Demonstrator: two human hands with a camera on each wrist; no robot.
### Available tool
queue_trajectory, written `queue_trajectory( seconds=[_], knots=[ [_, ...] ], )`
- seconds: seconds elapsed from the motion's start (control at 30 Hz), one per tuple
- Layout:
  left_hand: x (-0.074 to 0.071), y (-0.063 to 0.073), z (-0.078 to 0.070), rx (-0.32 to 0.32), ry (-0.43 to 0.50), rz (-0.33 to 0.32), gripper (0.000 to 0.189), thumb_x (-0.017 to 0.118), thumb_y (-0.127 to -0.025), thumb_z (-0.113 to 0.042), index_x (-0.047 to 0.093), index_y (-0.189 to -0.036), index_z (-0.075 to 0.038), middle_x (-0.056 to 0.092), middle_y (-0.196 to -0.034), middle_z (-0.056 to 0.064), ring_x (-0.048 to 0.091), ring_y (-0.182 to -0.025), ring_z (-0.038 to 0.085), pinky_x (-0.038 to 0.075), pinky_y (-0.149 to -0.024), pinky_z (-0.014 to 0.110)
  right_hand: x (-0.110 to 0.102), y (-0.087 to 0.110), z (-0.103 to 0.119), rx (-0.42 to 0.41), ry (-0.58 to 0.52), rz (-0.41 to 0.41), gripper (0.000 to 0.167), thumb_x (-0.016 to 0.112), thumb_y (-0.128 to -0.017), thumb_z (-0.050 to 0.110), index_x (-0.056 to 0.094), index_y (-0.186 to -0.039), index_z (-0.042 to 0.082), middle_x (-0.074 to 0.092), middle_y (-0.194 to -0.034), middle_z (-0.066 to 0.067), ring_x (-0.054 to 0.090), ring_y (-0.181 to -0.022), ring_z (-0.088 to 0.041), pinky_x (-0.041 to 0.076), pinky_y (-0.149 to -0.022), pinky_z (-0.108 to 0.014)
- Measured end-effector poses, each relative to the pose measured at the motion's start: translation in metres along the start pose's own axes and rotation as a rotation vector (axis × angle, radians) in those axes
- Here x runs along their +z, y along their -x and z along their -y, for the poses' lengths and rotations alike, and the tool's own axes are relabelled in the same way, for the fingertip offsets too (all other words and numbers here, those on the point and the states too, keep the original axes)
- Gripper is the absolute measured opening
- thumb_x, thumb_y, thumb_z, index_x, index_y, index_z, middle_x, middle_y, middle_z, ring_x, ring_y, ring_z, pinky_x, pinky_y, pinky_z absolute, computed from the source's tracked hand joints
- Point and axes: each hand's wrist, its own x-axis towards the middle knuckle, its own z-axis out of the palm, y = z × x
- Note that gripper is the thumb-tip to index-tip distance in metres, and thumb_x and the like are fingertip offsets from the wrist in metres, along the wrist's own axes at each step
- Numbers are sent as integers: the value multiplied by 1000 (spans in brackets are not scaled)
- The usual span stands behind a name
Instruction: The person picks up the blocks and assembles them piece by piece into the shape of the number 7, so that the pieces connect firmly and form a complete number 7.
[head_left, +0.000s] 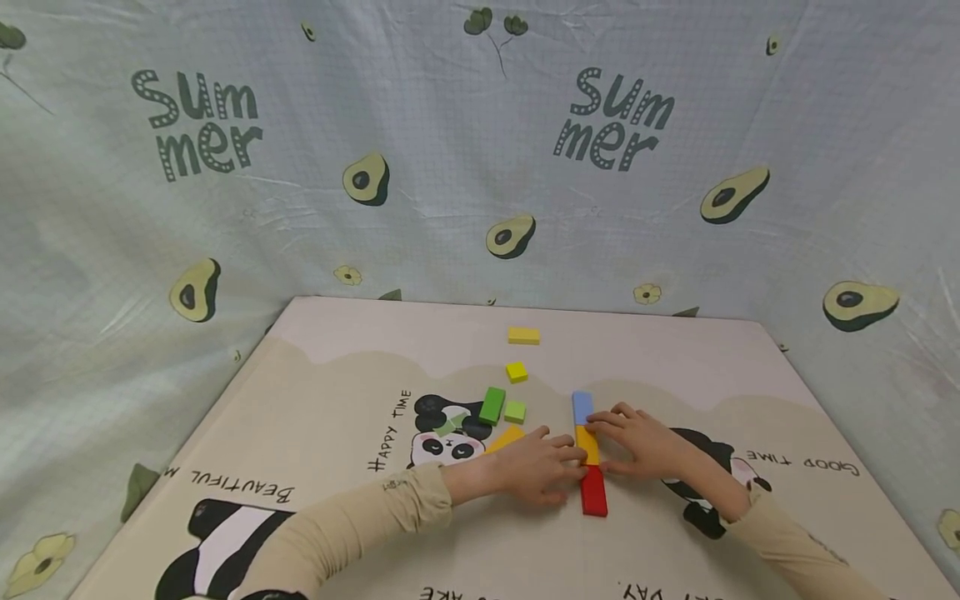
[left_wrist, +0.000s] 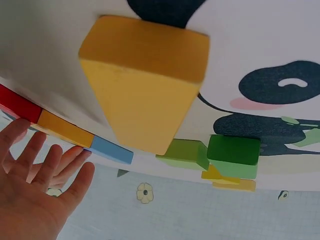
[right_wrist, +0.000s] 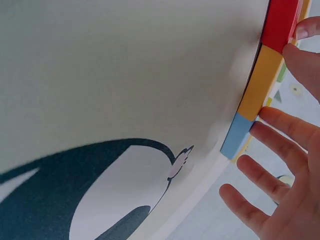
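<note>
A blue block (head_left: 582,407), an orange block (head_left: 588,446) and a red block (head_left: 594,492) lie end to end in a straight row on the table. From the left side, my left hand (head_left: 542,468) reaches its loosely extended fingertips to the row where orange meets red. My right hand (head_left: 639,442) is on the other side, fingers spread. In the right wrist view its thumb (right_wrist: 302,62) is by the red-orange joint, and its index fingertip is near the orange-blue joint. Another orange block (left_wrist: 145,95) is beside my left wrist, partly hidden by that hand in the head view.
Left of the row, a green block (head_left: 492,406) and a light green block (head_left: 515,412) lie close together. Beyond them are a small yellow block (head_left: 517,372) and a longer yellow one (head_left: 523,336). A patterned curtain (head_left: 435,108) hangs behind the panda-printed table (head_left: 360,333).
</note>
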Motion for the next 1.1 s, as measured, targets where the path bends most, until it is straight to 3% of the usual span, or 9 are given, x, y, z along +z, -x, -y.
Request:
queue_trajectory(
  seconds=[0.2,0.57,0.77,1.1],
  knots=[
    [0,1,0,-8,53,14,44,47,-88,-41,45,-130,-26,47,-131,-8,42,-118,13,39,-96,40,-1,-1,1,-7,-22,-8,48,65,-76,42,55,-116,17,54,-121,-3,45,-101,-20,45,-80,-44],
    [0,9,0,-17,96,8,48,45,-90,-41,40,-134,-24,44,-136,-8,42,-118,11,40,-94,33,-4,-2,4,33,-55,65,48,67,-74,41,56,-115,19,53,-121,-4,44,-105,-24,43,-83,-48],
    [0,17,8,-32,94,-25,44,43,-91,-37,40,-133,-23,46,-133,-8,41,-120,11,38,-95,28,-5,-4,5,45,-49,85,45,67,-74,40,56,-112,20,53,-120,-3,44,-104,-23,43,-82,-46],
    [4,29,27,-75,174,-80,38,47,-91,-29,48,-128,-19,52,-124,-5,44,-116,11,39,-97,27,-4,-9,7,46,-35,70,37,67,-74,33,58,-107,19,54,-117,-4,44,-100,-23,45,-78,-44]
  ],
)
